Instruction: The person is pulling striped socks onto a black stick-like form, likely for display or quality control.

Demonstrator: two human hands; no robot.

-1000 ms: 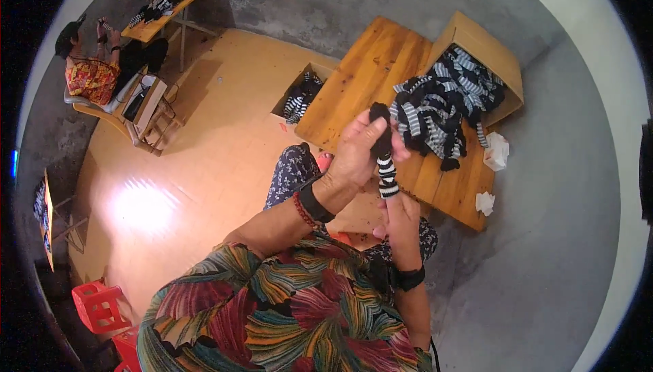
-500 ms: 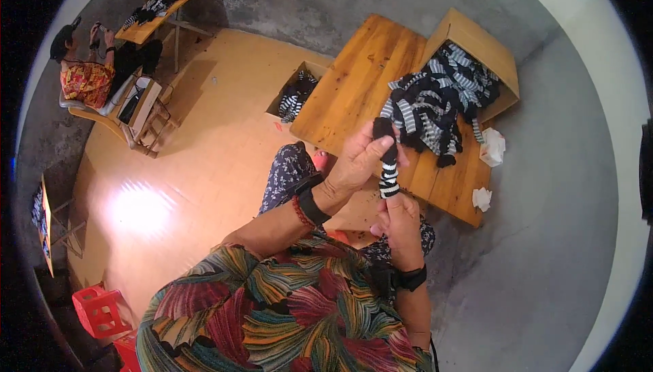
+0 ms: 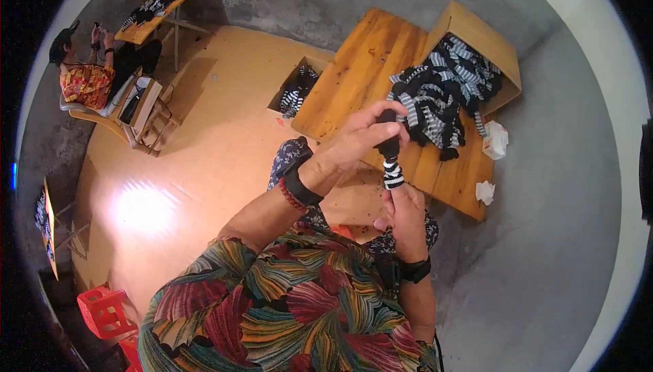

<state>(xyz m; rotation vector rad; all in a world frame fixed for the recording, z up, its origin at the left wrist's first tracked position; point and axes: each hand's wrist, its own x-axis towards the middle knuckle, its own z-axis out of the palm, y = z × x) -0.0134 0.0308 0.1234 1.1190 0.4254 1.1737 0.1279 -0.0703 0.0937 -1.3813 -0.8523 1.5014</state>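
Between my hands stands a narrow, sock-like striped knitted piece (image 3: 393, 173), black at its upper end and banded black and white lower down. My left hand (image 3: 360, 137) holds the black end between thumb and fingers, with the forefinger reaching over the top. Below the stripes, my right hand (image 3: 406, 212) grips the lower end, which its fingers mostly hide. Just beyond my hands, a heap of grey-and-black striped knitted pieces (image 3: 432, 103) lies on the wooden table (image 3: 360, 66).
The heap spills from a tipped cardboard box (image 3: 500, 59). Crumpled white paper or plastic (image 3: 495, 142) lies at the table's right edge. Another cardboard box (image 3: 277, 100) stands left of the table. Red stools (image 3: 102, 312) are at lower left; a co-worker (image 3: 88, 83) sits far left.
My left hand has shifted slightly, its forefinger now stretched over the black end. More of the stripes are bunched or covered. The view has moved a little.
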